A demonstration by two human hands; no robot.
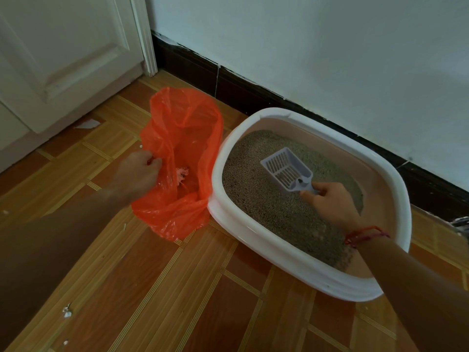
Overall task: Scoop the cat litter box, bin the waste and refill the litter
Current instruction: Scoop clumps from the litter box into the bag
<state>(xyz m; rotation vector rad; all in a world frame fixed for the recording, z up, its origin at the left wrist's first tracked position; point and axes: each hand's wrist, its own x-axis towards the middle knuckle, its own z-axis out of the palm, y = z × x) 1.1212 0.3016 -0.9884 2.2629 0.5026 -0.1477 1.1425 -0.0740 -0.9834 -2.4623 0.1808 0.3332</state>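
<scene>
Head view: the litter box (pixel 253 232) is sitting on the floor (pixel 177 288) by the wall, with the orange bag (pixel 182 138) just beside it, so waste is travelling only a short way
Left hand (pixel 138 171): is pinching the bag's near rim with curled fingers, holding the mouth open for dumping
Right hand (pixel 330 201): is gripping the scoop (pixel 286 171) by its handle
Scoop: is lying slotted face up on the litter (pixel 266 207), nearly empty, probably being readied for a pass

Bare left forearm (pixel 63 237), bare right forearm (pixel 411 280), both uncovered as far as the view shows, bare left grip (pixel 138 174), bare right grip (pixel 330 204), thin red cord bracelet (pixel 365 235) round the right wrist, wound in two strands, a pinkish-purple stretch at its outer end
</scene>
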